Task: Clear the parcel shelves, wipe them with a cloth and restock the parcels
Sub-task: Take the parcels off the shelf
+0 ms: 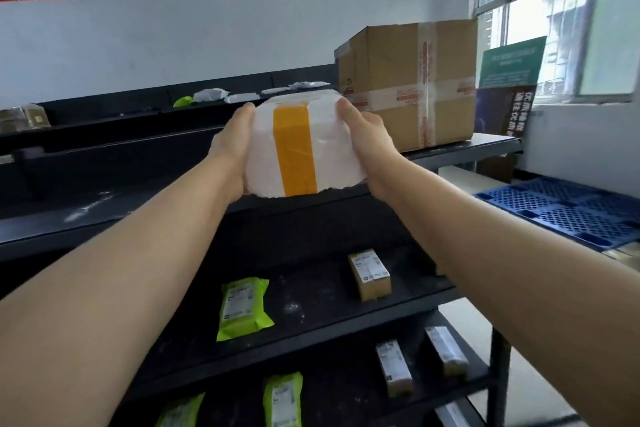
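— Styrofoam, that's what both hands are on: a white foam parcel box with a broad orange tape band (pixel 294 146) down its middle. The left hand (pixel 230 149) presses flat against its left side, the right hand (pixel 363 142) clamps the right side with the thumb over the top edge. It's held up in the air between them, over the front edge of the black metal shelf (pixel 104 211) just below the hands.

— Going on or coming off?

— Hard to say from one look; I'd guess it's being set on that shelf, but it could as well be lifted away.

— What's around it?

— Just beyond the right hand, a large brown cardboard carton sealed with clear printed tape (pixel 408 87) sits on the shelf top. Beyond the left hand, on a farther rack, lie a few grey plastic mailer bags (pixel 211 94). Below the forearms, a lime-green padded mailer (pixel 244 308) and a small brown labelled box (pixel 370 274) lie on a lower tier, with more of both kinds on the tier under that.

— So how far along?

— Partway, I'd judge. The shelf below the hands looks bare but carries pale smears or dust, so wiping seems unfinished. Lower tiers hold only a few parcels. No cloth is in sight.
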